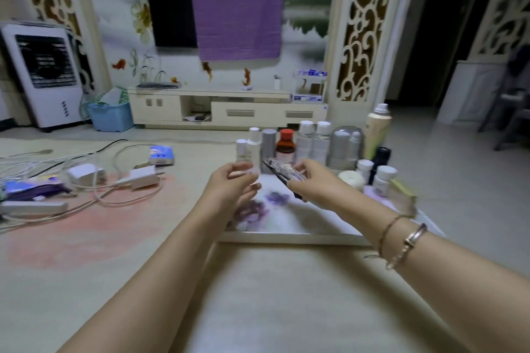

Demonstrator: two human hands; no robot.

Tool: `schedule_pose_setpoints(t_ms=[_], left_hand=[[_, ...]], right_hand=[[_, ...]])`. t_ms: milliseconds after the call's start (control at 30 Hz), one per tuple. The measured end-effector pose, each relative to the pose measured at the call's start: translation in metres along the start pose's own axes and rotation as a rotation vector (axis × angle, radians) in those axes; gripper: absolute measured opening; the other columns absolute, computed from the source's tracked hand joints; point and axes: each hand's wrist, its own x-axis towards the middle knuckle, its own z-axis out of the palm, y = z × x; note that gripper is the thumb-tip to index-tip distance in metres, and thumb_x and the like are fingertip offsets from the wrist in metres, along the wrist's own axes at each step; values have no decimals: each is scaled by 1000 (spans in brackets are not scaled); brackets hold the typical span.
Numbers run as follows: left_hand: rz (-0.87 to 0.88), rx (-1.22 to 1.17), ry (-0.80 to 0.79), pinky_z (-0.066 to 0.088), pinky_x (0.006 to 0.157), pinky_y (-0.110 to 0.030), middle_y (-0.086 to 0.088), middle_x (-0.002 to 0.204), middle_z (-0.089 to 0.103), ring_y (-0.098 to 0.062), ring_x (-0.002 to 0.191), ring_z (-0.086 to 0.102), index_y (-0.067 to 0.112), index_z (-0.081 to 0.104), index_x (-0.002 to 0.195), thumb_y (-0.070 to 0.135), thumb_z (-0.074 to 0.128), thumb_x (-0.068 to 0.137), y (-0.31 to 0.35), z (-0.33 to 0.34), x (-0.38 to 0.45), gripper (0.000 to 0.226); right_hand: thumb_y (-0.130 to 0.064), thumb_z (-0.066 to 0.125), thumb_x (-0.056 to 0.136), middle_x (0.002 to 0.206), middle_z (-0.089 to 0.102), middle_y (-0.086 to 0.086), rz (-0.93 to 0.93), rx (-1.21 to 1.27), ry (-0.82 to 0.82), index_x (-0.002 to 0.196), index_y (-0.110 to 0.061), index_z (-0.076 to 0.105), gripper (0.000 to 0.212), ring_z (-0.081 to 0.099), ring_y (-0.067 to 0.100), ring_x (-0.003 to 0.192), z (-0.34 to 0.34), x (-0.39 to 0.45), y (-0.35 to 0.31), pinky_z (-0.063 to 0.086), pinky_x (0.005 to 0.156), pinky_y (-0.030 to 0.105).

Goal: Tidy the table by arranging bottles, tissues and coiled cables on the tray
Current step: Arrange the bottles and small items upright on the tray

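Forearms: two bare forearms are seen nearest the camera, reaching forward over the table (258,295); bracelets are worn on the right wrist.
Right hand (312,180): a flat dark-edged packet (279,170) is gripped at its near end, the fingers curled round it.
Packet: it juts out from the right hand toward the left and away, its long axis slanted, the far tip raised above the tray's far part.
Left hand (232,183): it is held just left of the packet's tip, fingers curled with the tips drawn together; whether anything is pinched cannot be told through the blur.
Tray (286,235): a white floral tray lies under both hands.
Bottles (304,140): a row is stood upright along the tray's far edge, an amber red-capped bottle (285,145) among them.
Cables (114,180): loose white cables and chargers are spread on the table well left of the tray.
Tissue pack (162,155): it lies beyond the cables.
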Motion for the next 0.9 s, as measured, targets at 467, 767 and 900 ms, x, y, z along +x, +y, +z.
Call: schedule_pose_setpoints(t_ms=[467, 767, 900], left_hand=[[161, 644, -180, 42, 67, -23, -11, 88, 63, -18, 77, 55, 6, 66, 105, 6, 68, 84, -43, 138, 8, 22], [204, 776, -240, 46, 76, -25, -9, 91, 67, -17, 80, 58, 11, 67, 96, 4, 72, 77, -59, 146, 12, 21], [203, 773, -230, 48, 81, -29, -9, 97, 70, -19, 86, 62, 15, 69, 95, 8, 73, 76, -61, 145, 8, 21]], right_hand=[[-11, 50, 86, 86, 53, 9, 138, -326, 123, 104, -7, 49, 19, 54, 28, 83, -74, -24, 87, 39, 61, 28], [-25, 53, 89, 70, 42, 3, 150, -402, 9, 82, -14, 41, 18, 48, 26, 82, -78, -45, 77, 37, 64, 30], [-21, 52, 89, 73, 45, 6, 183, -394, 35, 67, -18, 37, 27, 47, 26, 85, -71, -46, 80, 33, 61, 28]])
